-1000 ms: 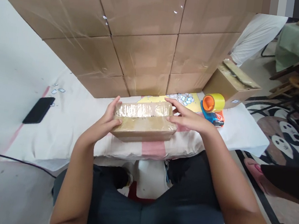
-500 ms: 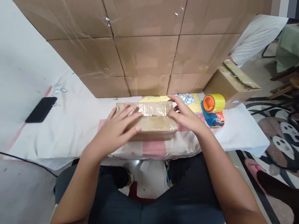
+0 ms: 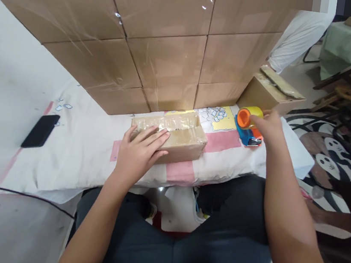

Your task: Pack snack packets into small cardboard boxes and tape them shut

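While the left hand lies with fingers apart on the taped cardboard box, the right hand touches the tape dispenser; whether it is clamped there, I cannot tell. Both things rest on the cloth-covered surface, before stacked cartons.

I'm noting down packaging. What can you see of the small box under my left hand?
The small box is oblong, brown and looks like cardboard. Glossy tape covers part of its top, where a flap edge runs lengthwise. It sits on the patterned cloth, one long side facing you, in front of the stacked cartons. Your left hand rests fingers-spread on its left part. Its contents are hidden.
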`<state>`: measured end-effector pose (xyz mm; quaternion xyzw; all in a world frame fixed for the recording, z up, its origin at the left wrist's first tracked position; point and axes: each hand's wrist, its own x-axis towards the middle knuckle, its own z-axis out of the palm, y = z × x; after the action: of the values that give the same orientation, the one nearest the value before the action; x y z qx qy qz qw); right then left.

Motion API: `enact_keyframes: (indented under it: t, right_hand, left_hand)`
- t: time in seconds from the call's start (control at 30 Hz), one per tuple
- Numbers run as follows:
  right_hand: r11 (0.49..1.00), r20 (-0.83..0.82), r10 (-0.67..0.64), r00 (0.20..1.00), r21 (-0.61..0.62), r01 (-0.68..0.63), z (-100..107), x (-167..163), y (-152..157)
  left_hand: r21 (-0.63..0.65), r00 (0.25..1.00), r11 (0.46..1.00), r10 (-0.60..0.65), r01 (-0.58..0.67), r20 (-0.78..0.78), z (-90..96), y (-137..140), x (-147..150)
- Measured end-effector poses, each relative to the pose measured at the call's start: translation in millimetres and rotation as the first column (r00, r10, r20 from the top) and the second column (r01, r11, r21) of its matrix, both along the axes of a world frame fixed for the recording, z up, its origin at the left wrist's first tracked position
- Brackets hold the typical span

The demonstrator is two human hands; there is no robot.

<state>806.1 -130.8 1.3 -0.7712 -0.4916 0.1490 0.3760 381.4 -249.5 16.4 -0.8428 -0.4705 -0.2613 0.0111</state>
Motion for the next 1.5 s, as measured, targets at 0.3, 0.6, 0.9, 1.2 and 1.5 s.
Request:
enact_keyframes:
  t: [0.3,0.6,0.9,1.2,1.5]
  right_hand:
    - [0.930,-0.427,0.292,0.856,-0.084,-0.358,-3.8,-4.9,-10.8]
    - [0.882,-0.472,0.472,0.745,0.244,-0.404,20.4,-69.1,-30.8]
    - [0.782,-0.601,0.623,0.501,0.459,-0.422,40.4,-163.9,-94.1]
    - [0.887,-0.767,0.449,0.459,0.324,-0.328,34.0,-174.0,-108.9]
    - [0.880,-0.780,0.456,0.429,0.322,-0.350,29.5,-170.4,-107.6]
  left_hand:
    - [-0.070,0.984,0.994,0.069,-0.081,-0.164,16.7,11.8,-17.1]
    - [0.021,0.956,0.981,0.192,-0.192,-0.221,35.8,-7.3,-14.4]
    - [0.124,0.874,0.962,-0.273,0.244,0.401,-12.0,-34.4,82.6]
    - [0.126,0.897,0.957,-0.288,0.260,0.336,-33.0,-30.4,95.5]
    - [0.056,0.864,0.939,-0.335,0.340,0.376,-35.0,-29.7,100.8]
